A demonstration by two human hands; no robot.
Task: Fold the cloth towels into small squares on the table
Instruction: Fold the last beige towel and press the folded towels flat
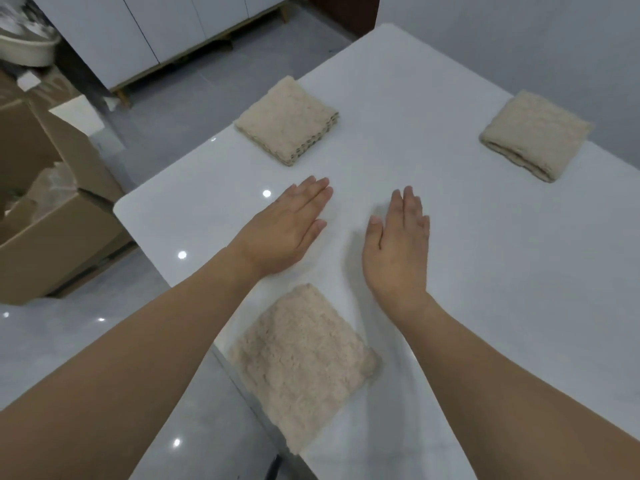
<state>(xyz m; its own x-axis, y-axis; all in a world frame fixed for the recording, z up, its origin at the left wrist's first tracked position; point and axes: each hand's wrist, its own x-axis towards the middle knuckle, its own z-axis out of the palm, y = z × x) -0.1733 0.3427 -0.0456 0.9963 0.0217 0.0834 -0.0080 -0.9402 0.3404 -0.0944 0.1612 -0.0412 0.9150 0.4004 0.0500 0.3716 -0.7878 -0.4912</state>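
White and shiny, the table point(433, 98) takes up most of the room I can see, with grey floor tiles point(52, 341) beside it, brown cardboard boxes point(52, 237) on the floor, and white cabinets point(138, 36) at the back.

Three beige towels lie on the table, all fluffy and soft-looking. The far left towel point(287, 121) is a neat square stack with bumpy layered edges. The far right towel point(535, 135) is a plump fold with a rounded edge facing us. The near towel point(301, 365) lies flat by the table's near edge and looks bigger and thinner than the other two, so I think it may need another fold.

Both hands are out over the bare middle of the table. The left hand point(287, 230) is palm down, fingers straight and close together. The right hand point(398, 247) is flat too, fingers straight and together, thumb a little out. Neither holds anything. I cannot tell if they touch the table or hang just above it.

The near towel lies behind the fingertips, back toward the person, between the two forearms. The left wrist is nearest to it. To reach it, both hands would have to pull back. It is about as long as it is wide, corner pointing at us.
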